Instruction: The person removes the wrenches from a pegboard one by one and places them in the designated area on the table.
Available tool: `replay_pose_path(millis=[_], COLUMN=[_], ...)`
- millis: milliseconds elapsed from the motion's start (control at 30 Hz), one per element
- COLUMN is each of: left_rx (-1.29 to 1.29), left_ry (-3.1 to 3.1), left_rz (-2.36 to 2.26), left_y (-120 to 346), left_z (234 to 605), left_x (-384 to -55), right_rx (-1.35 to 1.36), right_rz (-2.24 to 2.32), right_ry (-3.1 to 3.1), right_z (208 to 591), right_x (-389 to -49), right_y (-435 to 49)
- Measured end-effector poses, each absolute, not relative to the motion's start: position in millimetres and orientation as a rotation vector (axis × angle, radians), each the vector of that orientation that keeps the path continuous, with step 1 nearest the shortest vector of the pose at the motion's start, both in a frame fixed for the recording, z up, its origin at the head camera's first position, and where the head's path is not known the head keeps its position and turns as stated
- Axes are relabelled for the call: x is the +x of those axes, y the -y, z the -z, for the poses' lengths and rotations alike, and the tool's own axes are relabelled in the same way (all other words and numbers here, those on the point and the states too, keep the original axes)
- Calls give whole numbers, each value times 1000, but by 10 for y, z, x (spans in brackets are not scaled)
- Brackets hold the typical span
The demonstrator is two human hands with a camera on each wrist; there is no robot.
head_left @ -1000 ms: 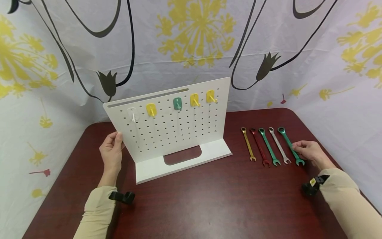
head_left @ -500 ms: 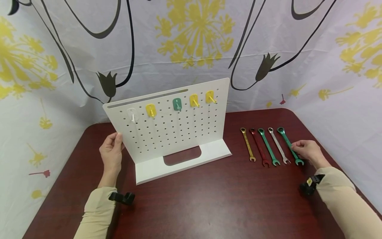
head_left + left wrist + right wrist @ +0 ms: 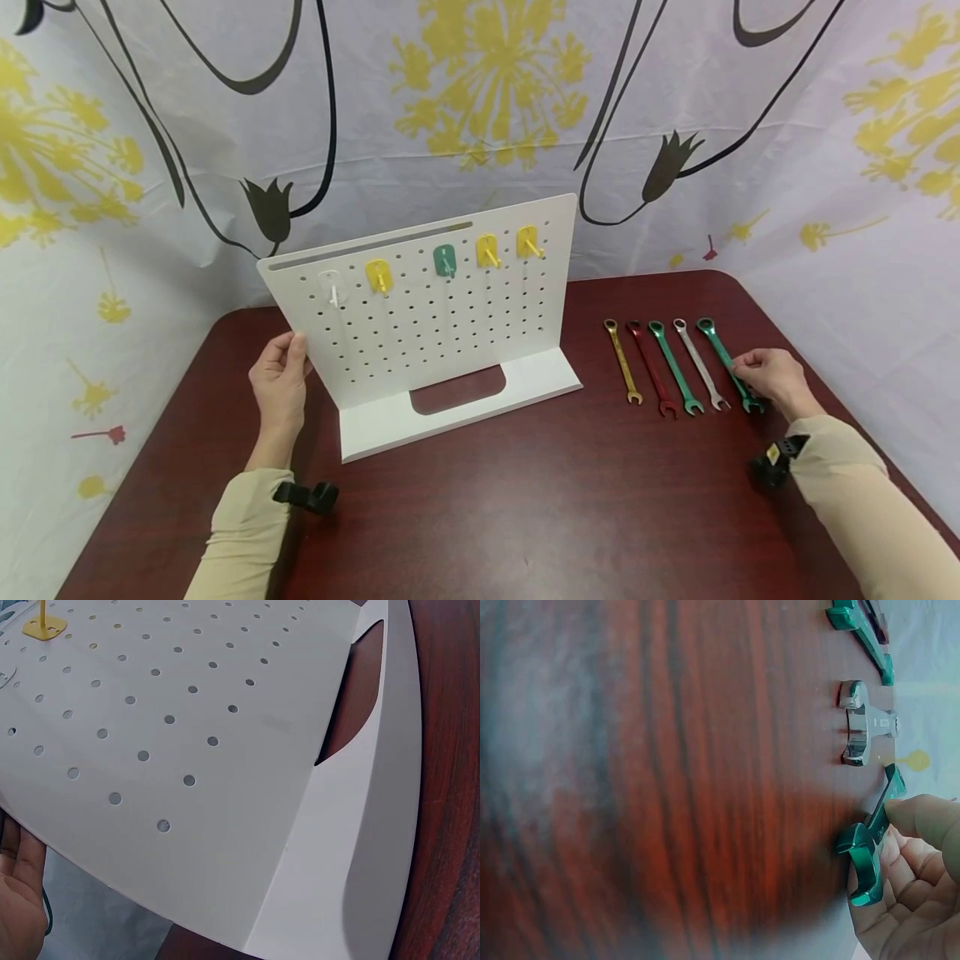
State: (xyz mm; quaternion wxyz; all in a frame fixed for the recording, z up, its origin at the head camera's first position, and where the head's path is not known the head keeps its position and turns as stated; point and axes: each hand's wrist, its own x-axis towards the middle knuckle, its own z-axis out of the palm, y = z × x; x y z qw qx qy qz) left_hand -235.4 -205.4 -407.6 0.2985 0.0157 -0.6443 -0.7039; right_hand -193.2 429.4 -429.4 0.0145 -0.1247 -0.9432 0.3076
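A white pegboard [image 3: 420,325] stands on its foot, turned slightly. My left hand [image 3: 279,379] pinches its left edge between thumb and fingers; the left wrist view shows the hand [image 3: 21,892] at the board's side edge. At the right end of a row of wrenches lies a green combination wrench [image 3: 722,350]. My right hand [image 3: 776,379] pinches that wrench by the shaft. In the right wrist view, thumb and fingers grip the green wrench [image 3: 866,862] behind its open end, close over the table.
Beside it lie a silver wrench [image 3: 700,362], another green wrench [image 3: 677,367], a red wrench [image 3: 652,367] and a gold wrench [image 3: 623,361]. Along the board's top are a white hook [image 3: 333,287], several yellow hooks [image 3: 380,276] and a green hook [image 3: 445,261]. Patterned cloth hangs behind the table [image 3: 525,508].
The right forearm has shifted slightly to the left while its fingers stay at the green wrench. The left hand and pegboard have not visibly moved.
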Motion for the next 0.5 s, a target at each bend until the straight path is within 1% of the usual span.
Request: replay_pose_path(millis=[500], left_rx=[22], left_ry=[1695], left_rz=[1880], left_y=[2054], left_z=[4079], left_x=[-2357], right_rx=[-378], right_rz=[-743], right_ry=[2914], right_z=[4303], right_x=[-1942], right_y=[-4263])
